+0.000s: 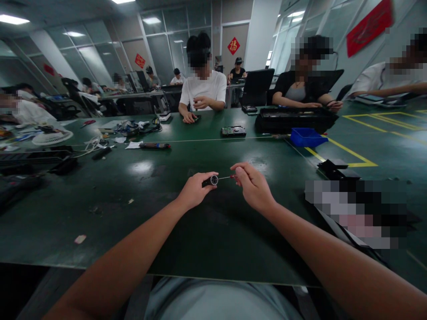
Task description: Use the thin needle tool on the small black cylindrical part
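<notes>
My left hand (195, 190) grips a small black cylindrical part with a round silver face (212, 180), held just above the dark green table (110, 213). My right hand (251, 186) pinches a thin screwdriver with a red handle (230, 177). Its fine metal shaft points left and its tip meets the silver face of the part. Both hands hover close together over the middle of the table in front of me.
A hard drive (233, 131), a blue bin (307, 137) and a black tray (293, 119) lie farther back. A screwdriver (154, 145), cables and a white fan (51, 137) sit at the left. Black parts (336, 168) are at the right. Other people sit across the table.
</notes>
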A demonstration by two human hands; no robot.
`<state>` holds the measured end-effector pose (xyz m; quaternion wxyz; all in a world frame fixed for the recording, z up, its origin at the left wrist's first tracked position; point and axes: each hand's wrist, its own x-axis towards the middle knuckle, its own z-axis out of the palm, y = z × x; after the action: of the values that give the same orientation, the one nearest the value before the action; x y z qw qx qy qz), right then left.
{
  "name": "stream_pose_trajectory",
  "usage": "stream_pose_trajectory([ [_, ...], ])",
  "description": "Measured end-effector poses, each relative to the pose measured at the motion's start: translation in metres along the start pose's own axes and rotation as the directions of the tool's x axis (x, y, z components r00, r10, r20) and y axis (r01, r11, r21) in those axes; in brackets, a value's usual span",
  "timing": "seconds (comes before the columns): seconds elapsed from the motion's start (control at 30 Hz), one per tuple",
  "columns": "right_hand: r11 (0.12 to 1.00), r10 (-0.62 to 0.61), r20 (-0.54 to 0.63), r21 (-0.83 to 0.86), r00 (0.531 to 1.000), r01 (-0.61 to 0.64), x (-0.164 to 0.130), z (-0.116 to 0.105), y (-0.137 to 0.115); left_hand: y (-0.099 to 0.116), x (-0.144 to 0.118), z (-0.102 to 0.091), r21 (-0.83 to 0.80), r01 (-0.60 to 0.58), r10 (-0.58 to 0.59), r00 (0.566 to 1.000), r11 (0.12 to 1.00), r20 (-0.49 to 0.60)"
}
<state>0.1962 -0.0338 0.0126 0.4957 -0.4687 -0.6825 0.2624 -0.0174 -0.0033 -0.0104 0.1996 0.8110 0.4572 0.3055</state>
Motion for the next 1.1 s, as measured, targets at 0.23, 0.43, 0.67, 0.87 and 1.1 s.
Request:
stream_pose_trajectory([
  [0.23,0.982,0.086,-0.124,0.179,0.989,-0.063,0.004,0.004,0.005,-0.001,0.000,-0.001,0.009,-0.037,0.037,0.999,0.999,-0.018],
  [0.43,0.920,0.154,-0.109,0.378,0.982,-0.103,0.010,0.009,0.014,-0.004,0.001,0.001,0.014,-0.067,0.067,0.997,0.998,0.033],
  [0.67,0.758,0.338,-0.049,0.606,0.940,-0.241,0.013,0.012,0.017,-0.004,0.003,-0.005,-0.003,-0.072,0.072,0.997,0.997,-0.020],
  [0.87,0.598,0.430,0.122,0.704,0.895,-0.383,0.018,0.009,0.023,-0.003,0.005,-0.006,0.025,-0.069,0.069,0.998,0.997,-0.001],
  [1.1,0.796,0.323,-0.110,0.569,0.940,-0.206,0.016,0.007,0.023,0.000,0.003,-0.007,0.043,-0.045,0.045,0.999,0.998,-0.002],
])
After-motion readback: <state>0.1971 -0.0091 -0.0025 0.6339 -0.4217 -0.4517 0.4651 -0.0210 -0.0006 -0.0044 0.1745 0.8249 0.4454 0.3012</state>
